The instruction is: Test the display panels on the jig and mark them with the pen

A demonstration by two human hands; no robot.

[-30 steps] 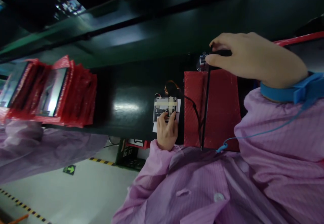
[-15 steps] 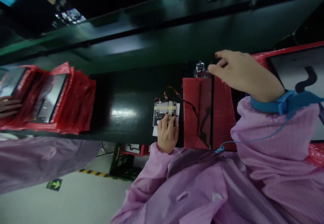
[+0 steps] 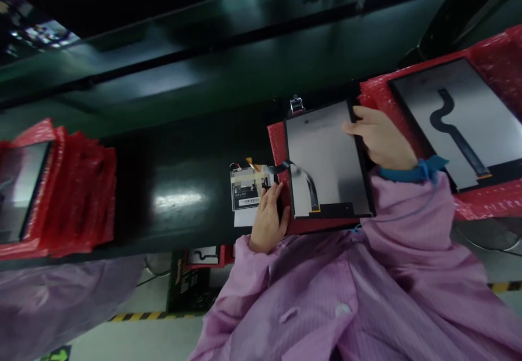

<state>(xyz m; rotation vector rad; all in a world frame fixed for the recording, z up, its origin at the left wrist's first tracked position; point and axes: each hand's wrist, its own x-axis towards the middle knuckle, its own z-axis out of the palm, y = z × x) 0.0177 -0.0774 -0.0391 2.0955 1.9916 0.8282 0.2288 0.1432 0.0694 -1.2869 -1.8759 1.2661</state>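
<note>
A display panel [image 3: 324, 160] with a silvery back lies face-on to me over a red pad [image 3: 278, 142]. My right hand [image 3: 385, 138] grips its upper right edge, thumb on the silvery side, other fingers partly hidden. From the panel's lower left a dark flex cable [image 3: 304, 175] curves leftward to a small circuit board [image 3: 246, 187]. My left hand [image 3: 268, 217] rests beside the board's right side, fingers stretched out and holding nothing. White paper [image 3: 243, 219] shows under the board. A small metal counter [image 3: 297, 105] stands behind the panel.
On the right, another display panel [image 3: 468, 116] with a flex cable lies on red bubble wrap [image 3: 485, 200]. A stack of red bubble-wrap sleeves [image 3: 92, 192] with a panel [image 3: 20, 187] stands at left on the dark bench [image 3: 175, 160]. A co-worker's sleeve [image 3: 61, 301] shows lower left.
My right hand has tilted the display panel from nearly edge-on to showing its silvery back. My left hand has slid from the circuit board's front to its right side. The view has shifted right.
</note>
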